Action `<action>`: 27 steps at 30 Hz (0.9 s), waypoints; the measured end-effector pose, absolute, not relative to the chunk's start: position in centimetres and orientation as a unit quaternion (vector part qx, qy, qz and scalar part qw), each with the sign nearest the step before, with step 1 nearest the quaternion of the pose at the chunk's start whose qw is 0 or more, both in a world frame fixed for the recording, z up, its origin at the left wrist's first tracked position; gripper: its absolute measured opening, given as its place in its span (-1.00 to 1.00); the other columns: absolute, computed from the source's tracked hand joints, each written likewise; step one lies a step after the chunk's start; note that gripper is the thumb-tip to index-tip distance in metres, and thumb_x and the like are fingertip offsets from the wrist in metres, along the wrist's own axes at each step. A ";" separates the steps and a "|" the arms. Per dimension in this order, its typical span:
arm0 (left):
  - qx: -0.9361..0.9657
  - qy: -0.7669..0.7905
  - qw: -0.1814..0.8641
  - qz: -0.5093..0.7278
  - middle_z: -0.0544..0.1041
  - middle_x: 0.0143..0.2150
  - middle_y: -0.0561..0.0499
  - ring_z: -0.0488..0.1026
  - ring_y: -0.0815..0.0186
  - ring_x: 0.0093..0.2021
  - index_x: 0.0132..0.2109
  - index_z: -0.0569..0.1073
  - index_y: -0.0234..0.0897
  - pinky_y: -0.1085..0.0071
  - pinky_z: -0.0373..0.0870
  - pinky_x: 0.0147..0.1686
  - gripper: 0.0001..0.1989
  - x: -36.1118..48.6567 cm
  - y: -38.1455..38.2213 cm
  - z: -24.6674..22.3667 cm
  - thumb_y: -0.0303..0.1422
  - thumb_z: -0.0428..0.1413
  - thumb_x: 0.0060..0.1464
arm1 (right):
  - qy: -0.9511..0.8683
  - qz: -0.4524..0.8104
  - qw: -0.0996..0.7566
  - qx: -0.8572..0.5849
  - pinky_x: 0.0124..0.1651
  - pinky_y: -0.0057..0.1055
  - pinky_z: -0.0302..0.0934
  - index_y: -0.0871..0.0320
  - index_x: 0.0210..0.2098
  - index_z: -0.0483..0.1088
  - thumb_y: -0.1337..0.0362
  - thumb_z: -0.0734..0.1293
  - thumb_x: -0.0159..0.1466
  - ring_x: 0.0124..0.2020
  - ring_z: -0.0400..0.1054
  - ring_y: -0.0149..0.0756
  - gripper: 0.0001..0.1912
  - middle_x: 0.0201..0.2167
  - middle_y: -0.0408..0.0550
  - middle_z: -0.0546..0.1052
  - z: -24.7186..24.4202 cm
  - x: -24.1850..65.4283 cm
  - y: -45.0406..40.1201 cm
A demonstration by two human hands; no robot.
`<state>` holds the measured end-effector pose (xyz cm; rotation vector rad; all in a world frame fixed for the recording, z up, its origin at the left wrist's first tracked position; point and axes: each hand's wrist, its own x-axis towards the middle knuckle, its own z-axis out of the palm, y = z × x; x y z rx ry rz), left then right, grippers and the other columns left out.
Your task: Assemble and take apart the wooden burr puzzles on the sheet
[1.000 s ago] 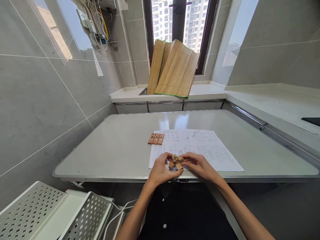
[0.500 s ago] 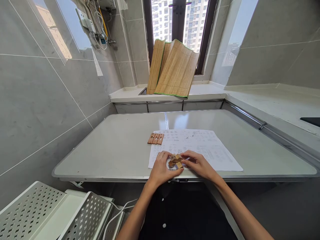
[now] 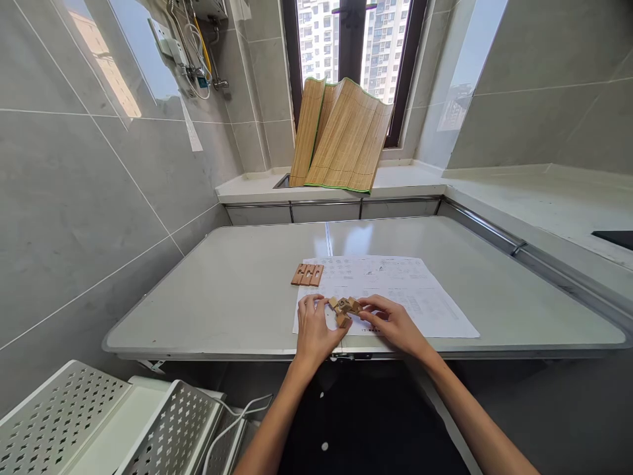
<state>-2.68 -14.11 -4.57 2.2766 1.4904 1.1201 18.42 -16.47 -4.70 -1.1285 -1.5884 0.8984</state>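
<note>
A small wooden block puzzle of chunky, joined cube-like pieces is between my two hands, just above or on the printed paper sheet. One of its faces carries a dark mark. My left hand curves around its left side, fingers at the left block and thumb at the lower block. On the other side, my right hand pinches the right end between thumb and fingers. Flat reddish-brown wooden pieces with cut-outs lie side by side at the sheet's upper left corner.
The sheet lies on a pale folding table with a centre seam. A folded bamboo mat leans against the window behind. A metal rail runs along the right. White perforated shelving and a white cable are at lower left.
The wooden block puzzle has turned and its pieces look more spread out. My left hand has shifted a little left, its thumb drawn back; my right hand has barely moved.
</note>
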 end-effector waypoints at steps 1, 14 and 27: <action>0.768 0.509 0.101 0.376 0.40 0.07 -0.15 0.28 -0.06 0.19 -0.01 0.46 -0.19 -0.03 0.35 0.18 -0.54 -2.7 -14.1 -4.6 -0.18 0.36 -0.03 | -0.643 0.370 0.482 -0.467 -0.31 -0.34 0.42 0.05 -0.03 0.55 -0.01 0.38 0.32 -0.21 0.49 -0.19 -0.65 -0.03 0.02 0.58 -4.8 18.4 -16.4; 0.773 0.462 0.156 0.406 0.45 0.07 -0.07 0.27 0.06 0.24 -0.13 0.56 -0.10 0.04 0.30 0.24 -0.82 -2.8 -14.8 -3.3 -0.18 0.28 0.15 | -0.613 0.364 0.498 -0.493 -0.33 -0.33 0.39 0.10 -0.01 0.54 -0.05 0.38 0.30 -0.29 0.49 -0.20 -0.58 -0.04 0.08 0.61 -5.4 18.6 -16.1; 0.779 0.438 0.138 0.428 0.50 0.03 -0.05 0.35 0.10 0.16 -0.25 0.52 -0.15 0.05 0.37 0.17 -0.97 -3.1 -14.8 -3.3 -0.38 0.23 0.18 | -0.665 0.372 0.453 -0.463 -0.15 -0.26 0.42 0.07 0.00 0.55 -0.04 0.35 0.34 -0.12 0.50 -0.13 -0.61 -0.03 0.03 0.60 -4.3 18.3 -16.7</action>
